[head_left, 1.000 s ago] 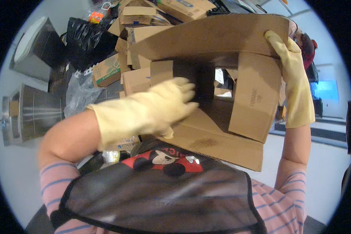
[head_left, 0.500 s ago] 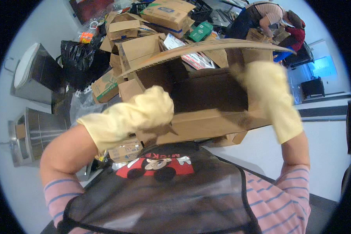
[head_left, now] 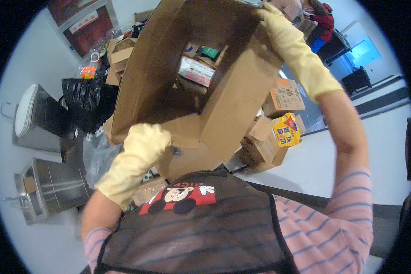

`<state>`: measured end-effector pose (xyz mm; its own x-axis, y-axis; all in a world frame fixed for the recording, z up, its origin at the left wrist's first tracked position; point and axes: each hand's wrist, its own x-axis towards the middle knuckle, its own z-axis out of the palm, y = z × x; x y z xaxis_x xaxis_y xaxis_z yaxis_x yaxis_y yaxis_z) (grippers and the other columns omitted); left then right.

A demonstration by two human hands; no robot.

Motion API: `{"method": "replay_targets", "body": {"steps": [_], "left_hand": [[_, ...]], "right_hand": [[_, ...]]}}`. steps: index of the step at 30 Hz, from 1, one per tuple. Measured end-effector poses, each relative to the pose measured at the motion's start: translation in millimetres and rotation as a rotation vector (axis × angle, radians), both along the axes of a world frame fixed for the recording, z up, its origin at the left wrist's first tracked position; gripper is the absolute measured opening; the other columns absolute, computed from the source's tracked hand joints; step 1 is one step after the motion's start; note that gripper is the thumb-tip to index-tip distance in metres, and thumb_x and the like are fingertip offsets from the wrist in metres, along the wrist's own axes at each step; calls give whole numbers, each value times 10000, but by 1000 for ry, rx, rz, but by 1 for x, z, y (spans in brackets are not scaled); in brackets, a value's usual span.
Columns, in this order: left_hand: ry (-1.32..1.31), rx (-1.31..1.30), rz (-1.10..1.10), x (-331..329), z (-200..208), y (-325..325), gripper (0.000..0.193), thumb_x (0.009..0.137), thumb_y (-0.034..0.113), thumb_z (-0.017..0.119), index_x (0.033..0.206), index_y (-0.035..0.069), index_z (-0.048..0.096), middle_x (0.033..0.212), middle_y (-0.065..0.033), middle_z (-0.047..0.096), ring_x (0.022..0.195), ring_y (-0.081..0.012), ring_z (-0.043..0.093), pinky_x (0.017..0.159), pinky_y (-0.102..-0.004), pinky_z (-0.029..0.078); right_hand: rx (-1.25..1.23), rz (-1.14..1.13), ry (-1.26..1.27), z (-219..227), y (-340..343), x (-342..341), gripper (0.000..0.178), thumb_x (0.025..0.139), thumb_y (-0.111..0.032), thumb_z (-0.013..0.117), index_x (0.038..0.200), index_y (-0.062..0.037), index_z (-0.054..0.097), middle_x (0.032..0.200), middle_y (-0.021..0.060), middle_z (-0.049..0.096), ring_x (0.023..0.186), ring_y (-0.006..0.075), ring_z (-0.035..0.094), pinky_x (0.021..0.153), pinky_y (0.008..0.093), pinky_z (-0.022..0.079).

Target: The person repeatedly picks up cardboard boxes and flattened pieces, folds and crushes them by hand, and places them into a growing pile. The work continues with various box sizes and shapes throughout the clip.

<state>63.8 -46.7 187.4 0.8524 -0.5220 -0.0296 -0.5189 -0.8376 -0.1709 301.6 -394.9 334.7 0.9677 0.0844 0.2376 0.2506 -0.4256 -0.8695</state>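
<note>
I hold up a large brown cardboard box whose two ends are open, and the heap beyond shows through it. My left hand, in a pale yellow rubber glove, is closed on the box's near left edge, beside a folded-out flap. My right hand, gloved the same way, grips the far right rim, its arm stretched out. The box is tilted, with its left side lower. Through its opening appear a white and red printed package and a green carton.
Smaller cardboard boxes and a yellow printed packet lie to the right. At left are a black garbage bag, a clear plastic bag and metal bins. Two people work at the far right, near black wheeled bins.
The box has been lifted and turned, its far right side raised. My right hand has moved up and away; my left now grips the near left edge. Boxes at right have come into view.
</note>
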Motion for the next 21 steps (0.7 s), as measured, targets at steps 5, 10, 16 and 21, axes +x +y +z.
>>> {"method": "replay_targets", "body": {"steps": [5, 10, 16, 21], "left_hand": [[-213, -94, -55, -32, -43, 11, 52, 798, 178, 731, 810, 137, 760, 785, -90, 755, 698, -284, 772, 582, -435, 611], [-175, -85, -66, -50, -71, 17, 65, 763, 213, 760, 790, 156, 744, 782, -91, 742, 689, -290, 754, 574, -440, 589], [-89, -292, 172, -47, -70, 42, 145, 758, 223, 835, 858, 164, 748, 878, -114, 737, 844, -402, 752, 719, -544, 593], [-350, -721, 553, -19, -7, 143, 203, 818, 153, 893, 967, 80, 777, 958, -165, 776, 875, -419, 734, 772, -486, 610]], "right_hand": [[-463, -151, -377, -5, -18, 37, 697, 837, -135, 957, 1438, -120, 606, 1191, 110, 803, 1062, 239, 779, 864, 376, 623], [-1199, 280, -543, -1, 33, 5, 636, 946, -416, 849, 1501, -189, 634, 1104, 195, 823, 970, 317, 832, 772, 452, 656], [-1335, 249, -838, 8, 61, 22, 150, 944, -246, 744, 1026, -145, 819, 1046, 123, 814, 1044, 324, 782, 836, 486, 606], [-706, 248, -732, 70, 21, -9, 260, 987, -285, 756, 1167, -107, 819, 1057, 201, 801, 1035, 420, 771, 925, 478, 608]]}}
